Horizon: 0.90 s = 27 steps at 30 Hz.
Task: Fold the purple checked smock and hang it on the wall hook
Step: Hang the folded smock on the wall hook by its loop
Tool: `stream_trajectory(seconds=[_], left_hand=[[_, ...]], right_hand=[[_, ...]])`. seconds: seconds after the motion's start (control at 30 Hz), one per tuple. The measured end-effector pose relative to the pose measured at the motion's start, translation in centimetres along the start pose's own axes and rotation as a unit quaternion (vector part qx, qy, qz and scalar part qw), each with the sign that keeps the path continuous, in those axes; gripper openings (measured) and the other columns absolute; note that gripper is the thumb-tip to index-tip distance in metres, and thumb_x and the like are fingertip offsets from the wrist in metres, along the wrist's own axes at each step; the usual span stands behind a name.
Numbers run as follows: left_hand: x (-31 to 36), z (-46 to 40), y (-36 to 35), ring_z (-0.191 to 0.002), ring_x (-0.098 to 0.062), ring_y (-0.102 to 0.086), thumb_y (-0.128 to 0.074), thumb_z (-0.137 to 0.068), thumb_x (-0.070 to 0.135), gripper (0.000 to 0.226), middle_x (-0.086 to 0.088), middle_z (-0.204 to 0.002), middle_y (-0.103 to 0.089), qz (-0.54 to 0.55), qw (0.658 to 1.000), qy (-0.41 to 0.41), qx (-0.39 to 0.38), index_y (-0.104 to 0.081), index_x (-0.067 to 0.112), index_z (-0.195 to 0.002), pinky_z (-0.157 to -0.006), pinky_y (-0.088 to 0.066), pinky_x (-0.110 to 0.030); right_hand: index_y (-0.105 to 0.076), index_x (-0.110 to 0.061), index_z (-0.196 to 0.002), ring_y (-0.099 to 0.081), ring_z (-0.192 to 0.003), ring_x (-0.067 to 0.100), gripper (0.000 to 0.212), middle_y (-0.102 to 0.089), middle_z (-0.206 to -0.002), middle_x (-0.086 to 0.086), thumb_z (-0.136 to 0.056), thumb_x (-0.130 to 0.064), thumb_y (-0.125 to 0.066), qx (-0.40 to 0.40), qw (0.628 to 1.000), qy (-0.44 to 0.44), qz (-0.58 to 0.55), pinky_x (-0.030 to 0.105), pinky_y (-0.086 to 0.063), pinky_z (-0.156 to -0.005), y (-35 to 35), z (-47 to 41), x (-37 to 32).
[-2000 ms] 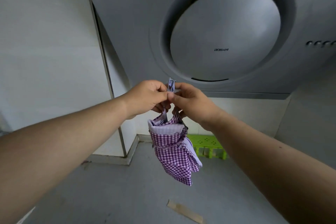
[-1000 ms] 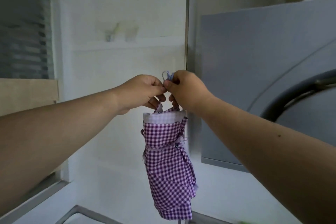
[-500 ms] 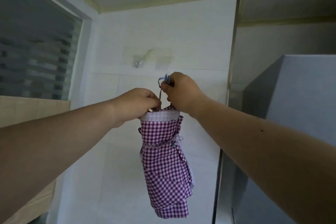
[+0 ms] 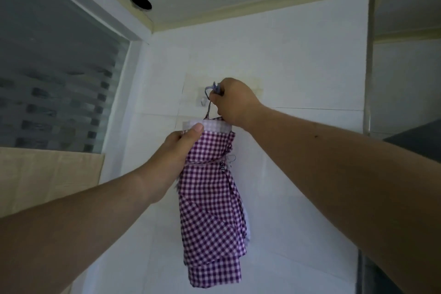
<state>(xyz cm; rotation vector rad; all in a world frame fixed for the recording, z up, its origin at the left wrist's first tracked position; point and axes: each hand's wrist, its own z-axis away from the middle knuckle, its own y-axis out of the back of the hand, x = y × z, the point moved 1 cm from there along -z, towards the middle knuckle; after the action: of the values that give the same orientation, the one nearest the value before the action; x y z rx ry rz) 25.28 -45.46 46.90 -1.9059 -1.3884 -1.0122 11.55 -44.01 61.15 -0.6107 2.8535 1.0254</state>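
Head view: soft, light smock (image 4: pixel 212 200) goes up by its loop (image 4: pixel 211 93).
Right hand (image 4: pixel 232 102) pinches the loop; left hand (image 4: pixel 177 150) grips the fold; wall hook (image 4: pixel 203 101) seems close.

No text, label or brand seems readable anywhere in view.

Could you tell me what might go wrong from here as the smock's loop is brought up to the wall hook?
1. The right hand covers much of the small wall hook, so the thin loop it pinches could miss the prong.
2. The left hand grips the folded purple checked smock only near its top edge; let go early, and the bundle may unfold or drop.
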Motion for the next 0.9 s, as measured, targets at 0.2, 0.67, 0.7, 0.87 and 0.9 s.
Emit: stream_trajectory(seconds=[0.2, 0.67, 0.7, 0.87, 0.9], left_hand=[[-2.3, -3.2, 2.8, -0.097, -0.011, -0.078, -0.074, -0.082, 0.064, 0.068, 0.005, -0.115, -0.079, -0.002, 0.999, -0.025, 0.041, -0.062, 0.024, -0.136, -0.084, -0.060, -0.028], [-5.2, -7.7, 4.2, -0.094, -0.021, -0.080, -0.073, -0.098, 0.039, 0.037, -0.002, -0.106, -0.082, 0.065, 0.996, -0.014, 0.064, -0.072, 0.015, -0.126, -0.080, -0.062, -0.033], [-5.3, -7.8, 4.2, -0.094, -0.021, -0.080, -0.073, -0.098, 0.038, 0.037, -0.002, -0.105, -0.082, 0.070, 0.996, -0.011, 0.062, -0.072, 0.015, -0.125, -0.080, -0.062, -0.033], [-6.5, -7.6, 4.8, -0.099, -0.024, -0.079, -0.073, -0.098, 0.038, 0.040, -0.005, -0.109, -0.082, 0.078, 0.996, 0.009, 0.050, -0.072, 0.013, -0.128, -0.090, -0.062, -0.039], [-6.8, -7.5, 4.9, -0.100, -0.024, -0.079, -0.074, -0.097, 0.039, 0.041, -0.005, -0.110, -0.082, 0.080, 0.996, 0.016, 0.048, -0.071, 0.012, -0.129, -0.092, -0.061, -0.040]], right_hand=[[-0.032, -0.020, -0.067, -0.034, -0.057, 0.006, 0.044, -0.036, -0.068, -0.002, -0.108, -0.020, -0.048, 0.011, 0.995, 0.051, 0.088, 0.010, -0.034, -0.045, -2.8, -5.8, -0.5], [-0.067, -0.006, -0.115, -0.058, -0.106, 0.023, 0.021, -0.055, -0.100, 0.004, -0.104, -0.018, -0.055, -0.006, 0.941, 0.077, 0.328, 0.031, -0.043, -0.087, -5.2, -9.7, 0.3], [-0.066, -0.005, -0.121, -0.060, -0.113, 0.024, 0.024, -0.059, -0.108, 0.007, -0.103, -0.018, -0.056, -0.005, 0.940, 0.076, 0.332, 0.031, -0.043, -0.088, -5.2, -9.6, 0.4], [-0.064, -0.008, -0.112, -0.060, -0.116, 0.024, 0.016, -0.053, -0.097, 0.004, -0.102, -0.017, -0.055, -0.005, 0.938, 0.077, 0.339, 0.029, -0.038, -0.081, -5.0, -9.0, 1.1], [-0.061, -0.010, -0.106, -0.059, -0.107, 0.022, 0.010, -0.050, -0.093, -0.001, -0.102, -0.015, -0.054, 0.003, 0.940, 0.084, 0.331, 0.028, -0.036, -0.078, -4.9, -8.7, 1.3]])
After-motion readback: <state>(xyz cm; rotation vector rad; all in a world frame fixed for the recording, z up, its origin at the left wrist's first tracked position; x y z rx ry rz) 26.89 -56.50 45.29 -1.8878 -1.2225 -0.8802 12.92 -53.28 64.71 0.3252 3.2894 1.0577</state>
